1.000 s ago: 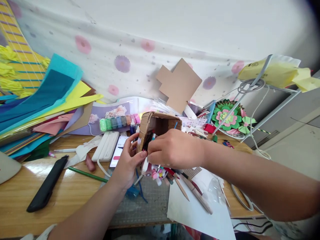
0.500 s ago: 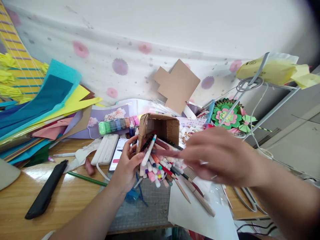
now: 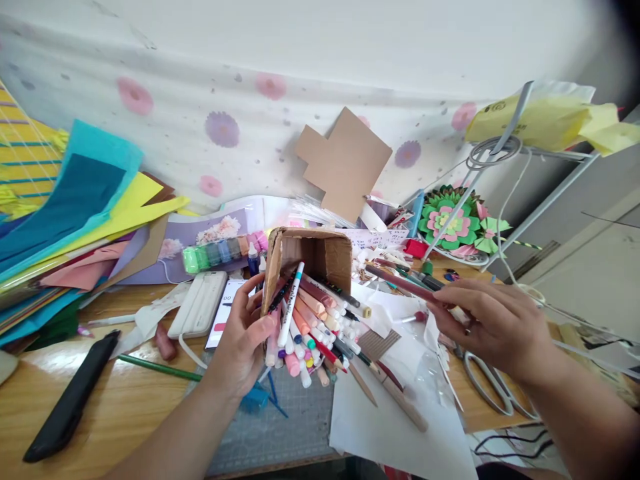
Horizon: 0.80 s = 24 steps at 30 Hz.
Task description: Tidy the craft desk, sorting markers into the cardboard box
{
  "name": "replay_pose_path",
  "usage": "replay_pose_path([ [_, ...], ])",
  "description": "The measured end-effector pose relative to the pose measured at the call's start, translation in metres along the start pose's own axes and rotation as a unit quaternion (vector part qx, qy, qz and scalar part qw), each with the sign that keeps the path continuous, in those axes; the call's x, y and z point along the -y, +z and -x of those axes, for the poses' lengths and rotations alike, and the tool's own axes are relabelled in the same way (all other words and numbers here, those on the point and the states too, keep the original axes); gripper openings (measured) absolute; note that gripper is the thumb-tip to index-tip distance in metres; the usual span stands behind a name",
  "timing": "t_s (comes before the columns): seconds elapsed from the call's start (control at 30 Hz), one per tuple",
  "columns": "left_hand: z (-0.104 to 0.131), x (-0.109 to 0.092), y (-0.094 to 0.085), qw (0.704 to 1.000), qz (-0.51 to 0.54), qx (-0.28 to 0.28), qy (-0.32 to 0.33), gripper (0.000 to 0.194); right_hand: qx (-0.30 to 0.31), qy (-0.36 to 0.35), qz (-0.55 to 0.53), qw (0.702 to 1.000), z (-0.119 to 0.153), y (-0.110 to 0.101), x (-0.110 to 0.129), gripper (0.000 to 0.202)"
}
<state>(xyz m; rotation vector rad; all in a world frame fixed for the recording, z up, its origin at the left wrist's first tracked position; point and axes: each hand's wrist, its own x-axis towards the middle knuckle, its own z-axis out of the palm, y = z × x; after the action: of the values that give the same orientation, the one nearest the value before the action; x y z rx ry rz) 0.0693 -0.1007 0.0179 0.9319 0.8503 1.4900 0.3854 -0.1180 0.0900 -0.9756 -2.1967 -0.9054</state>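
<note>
My left hand (image 3: 245,340) is closed on the near left wall of a cardboard box (image 3: 340,260), which lies tilted with its opening toward me. Markers and pencils (image 3: 315,333) spill out of that opening in a dense bundle. A white marker with a blue end (image 3: 291,303) lies on top, close to my left thumb. My right hand (image 3: 490,327), off to the right of the box, pinches a long reddish-brown stick (image 3: 400,280); whether it is a pencil or a pen I cannot tell. Below the bundle, a few pencils (image 3: 363,385) rest on white paper (image 3: 390,433).
A grey cutting mat (image 3: 280,433) lies under the box. Left of it are a phone (image 3: 225,307), a white power bank (image 3: 197,303), a black cutter (image 3: 75,400) and a green stick (image 3: 160,367). Scissors (image 3: 493,387) lie at right. Coloured paper (image 3: 75,207) is piled at left.
My right hand has moved right, away from the box opening, with the reddish-brown stick in it. My left hand still holds the box. The view has shifted slightly.
</note>
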Motion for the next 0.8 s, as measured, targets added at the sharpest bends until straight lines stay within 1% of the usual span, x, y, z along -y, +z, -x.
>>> replay_pose_path([
  [0.07,-0.001,0.001,-0.002,1.000,0.010,0.022,-0.005,0.070,0.021,0.018,0.033,0.999,0.005,0.005,0.000,0.002],
  [0.1,-0.002,0.001,-0.003,1.000,0.012,0.025,-0.009,0.070,0.037,0.029,0.051,0.998,0.009,0.009,-0.001,0.003],
  [0.2,-0.005,0.002,-0.005,1.000,0.004,0.012,-0.004,0.069,0.109,0.073,0.063,0.989,0.031,0.024,-0.003,0.013],
  [0.3,-0.007,0.003,-0.003,1.000,-0.009,0.004,0.010,0.069,0.227,0.081,0.002,0.971,0.057,0.037,0.000,0.015],
  [0.37,-0.006,0.005,-0.002,1.000,-0.012,0.008,0.001,0.072,0.292,0.084,-0.064,0.951,0.061,0.040,0.003,0.012],
  [0.4,-0.005,0.006,-0.001,1.000,-0.013,0.013,-0.007,0.073,0.302,0.092,-0.106,0.943,0.057,0.038,0.005,0.011],
  [0.43,-0.003,0.007,0.000,1.000,-0.017,0.019,-0.014,0.075,0.290,0.101,-0.154,0.939,0.049,0.035,0.007,0.011],
  [0.5,0.000,0.009,0.001,0.999,-0.031,0.033,-0.019,0.078,0.216,0.101,-0.239,0.941,0.019,0.026,0.012,0.015],
  [0.53,0.001,0.010,0.002,0.998,-0.038,0.040,-0.018,0.079,0.176,0.087,-0.262,0.945,-0.001,0.022,0.016,0.018],
  [0.57,0.002,0.011,0.003,0.998,-0.045,0.049,-0.017,0.079,0.154,0.062,-0.264,0.950,-0.022,0.019,0.023,0.021],
  [0.6,0.003,0.012,0.003,0.997,-0.051,0.056,-0.014,0.079,0.169,0.030,-0.246,0.954,-0.044,0.017,0.030,0.024],
  [0.67,0.003,0.014,0.003,0.996,-0.059,0.071,-0.009,0.079,0.237,-0.029,-0.169,0.956,-0.081,0.022,0.048,0.026],
  [0.7,0.003,0.014,0.003,0.995,-0.062,0.080,-0.005,0.078,0.269,-0.053,-0.131,0.953,-0.096,0.027,0.057,0.026],
  [0.73,0.002,0.015,0.002,0.994,-0.063,0.089,-0.001,0.078,0.293,-0.075,-0.100,0.948,-0.107,0.034,0.064,0.025],
  [0.8,0.002,0.015,0.001,0.993,-0.062,0.102,0.001,0.079,0.323,-0.111,-0.079,0.937,-0.119,0.048,0.076,0.024],
])
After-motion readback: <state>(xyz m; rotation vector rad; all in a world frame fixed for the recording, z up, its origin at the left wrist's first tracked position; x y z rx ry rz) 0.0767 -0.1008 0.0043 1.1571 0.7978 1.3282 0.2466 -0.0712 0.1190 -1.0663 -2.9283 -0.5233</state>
